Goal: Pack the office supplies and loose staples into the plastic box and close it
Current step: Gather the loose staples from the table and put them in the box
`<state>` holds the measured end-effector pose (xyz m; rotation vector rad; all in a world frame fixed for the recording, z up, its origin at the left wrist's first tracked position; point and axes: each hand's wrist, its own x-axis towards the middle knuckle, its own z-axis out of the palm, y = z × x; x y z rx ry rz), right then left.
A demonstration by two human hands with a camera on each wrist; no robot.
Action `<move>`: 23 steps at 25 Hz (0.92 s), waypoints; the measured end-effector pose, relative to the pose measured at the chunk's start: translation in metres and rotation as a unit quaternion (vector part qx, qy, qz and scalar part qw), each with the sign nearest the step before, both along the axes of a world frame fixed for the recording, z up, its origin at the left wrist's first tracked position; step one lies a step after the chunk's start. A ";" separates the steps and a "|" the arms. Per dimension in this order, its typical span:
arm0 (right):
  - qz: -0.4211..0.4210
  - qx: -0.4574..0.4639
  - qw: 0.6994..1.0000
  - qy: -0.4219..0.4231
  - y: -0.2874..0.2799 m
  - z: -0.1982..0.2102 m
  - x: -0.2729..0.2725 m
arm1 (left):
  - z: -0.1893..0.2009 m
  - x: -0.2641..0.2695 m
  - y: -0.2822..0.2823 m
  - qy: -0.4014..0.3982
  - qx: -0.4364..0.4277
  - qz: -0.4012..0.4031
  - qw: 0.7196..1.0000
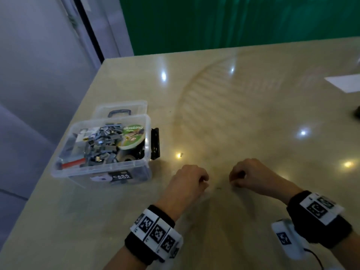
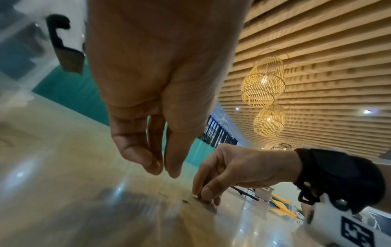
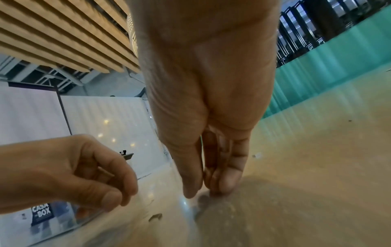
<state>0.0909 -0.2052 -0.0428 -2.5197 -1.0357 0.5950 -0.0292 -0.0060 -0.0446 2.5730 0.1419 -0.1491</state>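
Observation:
A clear plastic box (image 1: 87, 175) stands open at the table's left, its lid (image 1: 136, 106) folded back. Inside are a heap of grey staples (image 1: 103, 145), a masking tape roll (image 1: 133, 137) and a red-handled tool (image 1: 73, 163). My left hand (image 1: 204, 182) hovers just above the table, thumb and forefinger tips (image 2: 156, 167) pressed together with nothing showing between them. My right hand (image 1: 232, 183) has its fingertips down on the table, pinching a small loose staple (image 2: 195, 197). Another loose staple (image 1: 219, 188) lies between the hands. A third staple (image 1: 181, 154) lies farther back.
The box's black latch (image 1: 155, 143) hangs open on its right side. The table's left edge runs close beside the box. A white sheet (image 1: 344, 82) and a dark object (image 1: 357, 114) lie at the far right. The glossy tabletop (image 1: 253, 114) stretches behind the hands.

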 end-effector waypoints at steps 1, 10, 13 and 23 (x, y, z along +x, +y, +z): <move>-0.004 0.013 1.000 -0.004 -0.005 -0.005 -0.002 | -0.005 0.003 -0.004 0.017 -0.005 -0.008 1.000; -0.026 0.042 0.999 0.002 -0.017 -0.016 -0.001 | -0.019 0.018 -0.036 0.042 0.015 -0.058 0.997; -0.127 0.090 0.987 -0.043 -0.033 -0.013 0.026 | -0.023 0.019 -0.039 0.045 0.037 -0.077 0.995; -0.200 0.106 0.970 -0.086 -0.044 -0.032 0.030 | -0.020 0.015 -0.016 -0.002 -0.019 0.004 1.000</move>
